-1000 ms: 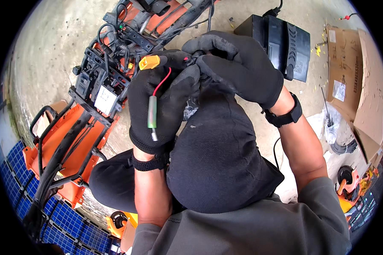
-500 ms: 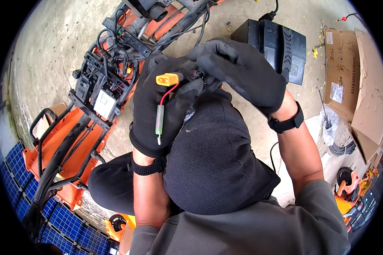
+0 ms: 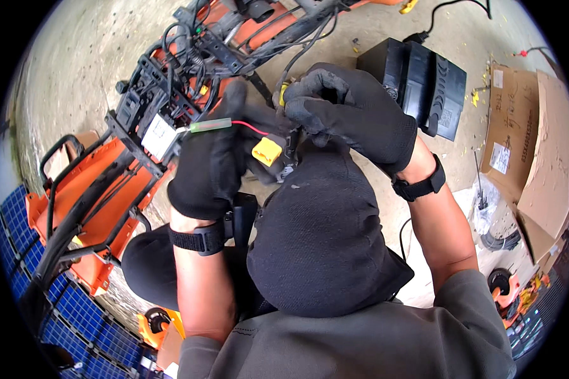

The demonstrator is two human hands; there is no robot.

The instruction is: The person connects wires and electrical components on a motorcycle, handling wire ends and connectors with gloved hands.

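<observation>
My left hand [image 3: 212,155], in a black glove, is closed around a lead. A yellow connector [image 3: 267,151] sticks out beside its fingers. From the connector a thin red wire runs to a green translucent sleeve [image 3: 210,126] with a metal tip, lying across the back of the hand. My right hand [image 3: 357,117], also gloved in black, has thumb and forefinger curled together at a second yellow connector [image 3: 284,95]. That one sits at the end of a black cable and is partly covered by the fingers. A black cloth dome [image 3: 325,234] hides what lies below the hands.
An orange vehicle frame [image 3: 101,208] with wiring and brackets stretches along the left and top. A black charger-like box [image 3: 417,85] stands on the concrete at the upper right. Open cardboard boxes [image 3: 512,120] stand at the right, near coiled cable [image 3: 501,240]. Blue grid panels [image 3: 88,322] lie lower left.
My left hand has moved left and down, and its yellow connector now sits lower and further right. The green sleeve swung from hanging to lying sideways. A second yellow connector shows at my right fingers.
</observation>
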